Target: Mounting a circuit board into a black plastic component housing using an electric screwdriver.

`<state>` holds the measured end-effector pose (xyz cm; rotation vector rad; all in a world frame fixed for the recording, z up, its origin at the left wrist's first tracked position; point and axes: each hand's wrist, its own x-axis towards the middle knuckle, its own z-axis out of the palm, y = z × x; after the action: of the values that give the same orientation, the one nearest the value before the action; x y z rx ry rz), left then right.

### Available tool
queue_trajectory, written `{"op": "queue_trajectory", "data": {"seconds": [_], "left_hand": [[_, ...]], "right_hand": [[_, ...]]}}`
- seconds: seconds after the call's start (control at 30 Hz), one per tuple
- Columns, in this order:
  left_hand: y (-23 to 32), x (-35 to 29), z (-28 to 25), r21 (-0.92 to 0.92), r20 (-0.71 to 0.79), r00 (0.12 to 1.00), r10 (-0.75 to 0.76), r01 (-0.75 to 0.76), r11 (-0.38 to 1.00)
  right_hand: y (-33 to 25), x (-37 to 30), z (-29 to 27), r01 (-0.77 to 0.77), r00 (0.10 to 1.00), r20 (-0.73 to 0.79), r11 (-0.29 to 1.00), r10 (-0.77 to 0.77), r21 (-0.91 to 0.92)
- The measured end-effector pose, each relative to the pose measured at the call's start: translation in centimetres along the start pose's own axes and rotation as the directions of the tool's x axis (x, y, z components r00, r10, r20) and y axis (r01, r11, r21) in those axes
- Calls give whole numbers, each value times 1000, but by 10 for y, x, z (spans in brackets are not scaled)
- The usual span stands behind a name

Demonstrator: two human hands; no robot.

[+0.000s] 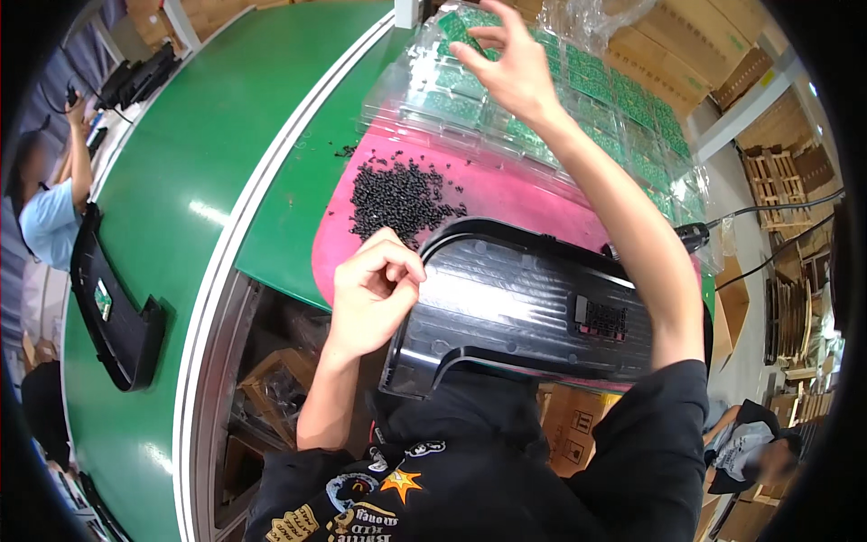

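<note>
A black plastic housing (pixel 506 303), long and shallow with a curved rim, lies before me on a pink mat (pixel 334 257). My left hand (pixel 372 294) is closed at the housing's left end, fingertips curled toward the thumb beside the rim; whatever is inside them is hidden. Just beyond it spreads a pile of small black parts (pixel 397 199). My right hand (pixel 515 72) reaches far forward over clear plastic trays (pixel 442 99) of green circuit boards. Between its thumb and fingers is one tilted green circuit board (pixel 459 32).
A black corded tool (pixel 694 237) lies right of the housing, partly behind my right forearm. Left of a white rail runs a green work surface (pixel 262 108) bearing another black housing (pixel 113 307). A person (pixel 50 217) works at far left; another (pixel 754 447) is at lower right.
</note>
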<state>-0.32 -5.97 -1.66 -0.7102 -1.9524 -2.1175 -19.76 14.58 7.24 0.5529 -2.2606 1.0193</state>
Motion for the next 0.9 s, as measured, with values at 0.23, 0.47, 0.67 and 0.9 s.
{"op": "queue_trajectory", "data": {"seconds": [0.23, 0.47, 0.67, 0.9], "left_hand": [[40, 40, 7, 228, 117, 990, -78, 50, 972], [82, 86, 71, 214, 455, 886, -92, -9, 977], [63, 103, 104, 304, 648, 751, -128, -101, 947], [15, 90, 126, 396, 799, 574, -179, -277, 876]], "right_hand": [[-96, -98, -104, -252, 968, 175, 725, 181, 641], [-150, -138, -144, -450, 704, -32, 482, 709, 752], [-77, -217, -203, -383, 910, 22, 821, 413, 423], [-40, -265, -212, -471, 850, 227, 879, 475, -79]]}}
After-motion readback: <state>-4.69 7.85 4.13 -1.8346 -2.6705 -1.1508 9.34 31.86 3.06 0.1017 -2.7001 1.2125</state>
